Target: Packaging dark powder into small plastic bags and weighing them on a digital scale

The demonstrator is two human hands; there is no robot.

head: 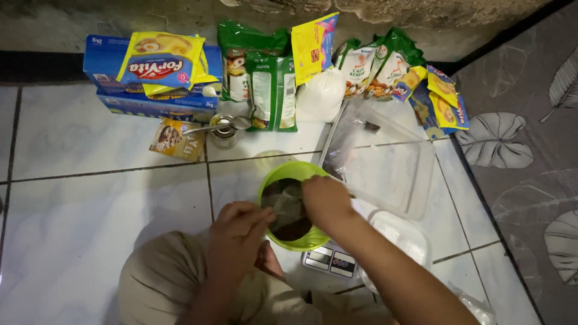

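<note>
Down on the white tiled floor (90, 198), a green bowl (274, 180) sits on a small kitchen scale (330, 260). Both hands pinch a clear packet (288, 204) over it: left hand (238, 232) gripping one edge, right hand (325, 201) the other. Best keep the packet's mouth low inside the bowl, tipping slowly so dark powder (295, 230) lands centred.

Left hand (238, 232) and right hand (325, 198) pinch, fingers curled.

bowl (271, 180) on scale (330, 260), tray (415, 180) probably right.
</note>
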